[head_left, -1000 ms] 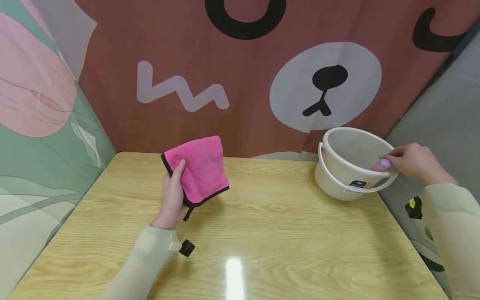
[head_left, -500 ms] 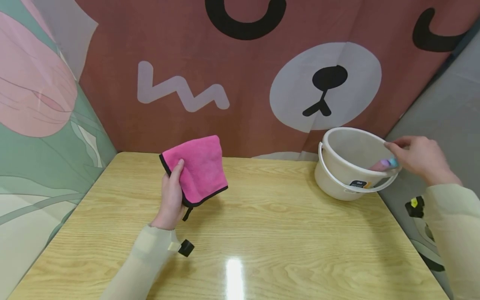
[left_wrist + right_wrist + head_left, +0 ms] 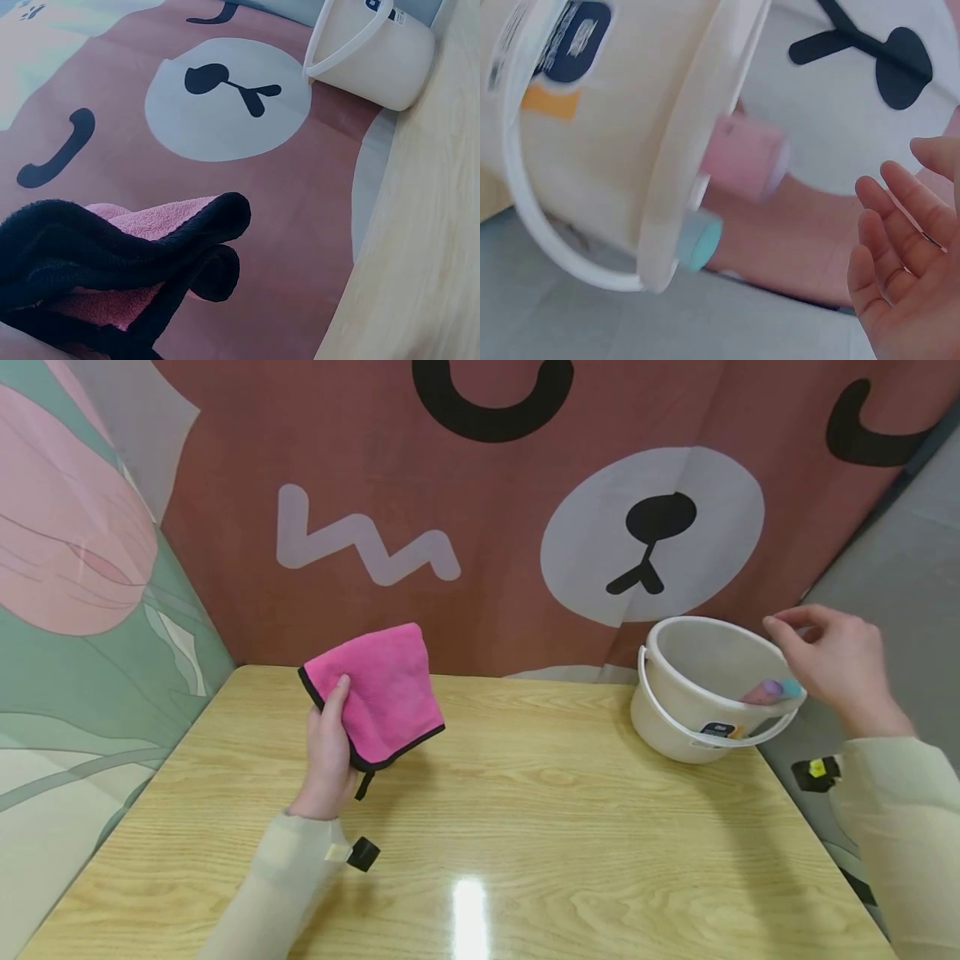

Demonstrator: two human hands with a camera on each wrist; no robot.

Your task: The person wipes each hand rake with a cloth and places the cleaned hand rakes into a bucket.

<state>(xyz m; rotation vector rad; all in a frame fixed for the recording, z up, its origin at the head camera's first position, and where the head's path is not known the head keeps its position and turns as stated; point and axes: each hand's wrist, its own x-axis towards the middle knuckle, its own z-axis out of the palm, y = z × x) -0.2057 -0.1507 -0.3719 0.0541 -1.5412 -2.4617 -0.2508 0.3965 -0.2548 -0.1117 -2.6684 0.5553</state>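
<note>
My left hand point(image 3: 330, 747) grips a folded pink towel point(image 3: 386, 697) with black edging, the thumb lying across its front, above the left part of the table. In the left wrist view the towel's black edges point(image 3: 217, 221) fill the lower left; the fingers are mostly hidden. At the right stands a cream bucket point(image 3: 663, 731). A pink cylinder with a lilac end point(image 3: 746, 157) and a teal-ended one point(image 3: 701, 240) show at its rim. My right hand point(image 3: 843, 664) hovers beside that rim, its fingers loosely bent and holding nothing.
The wooden table point(image 3: 540, 827) ends close to the bucket on the right. Behind it hangs a brown bear-print cloth point(image 3: 495, 610), with a grey wall point(image 3: 885, 585) at the right. The bucket's handle point(image 3: 742, 744) hangs down at the front.
My right hand has let go of the teal-ended cylinder at the bucket rim and risen away from it. My left hand has shifted slightly left with the towel.
</note>
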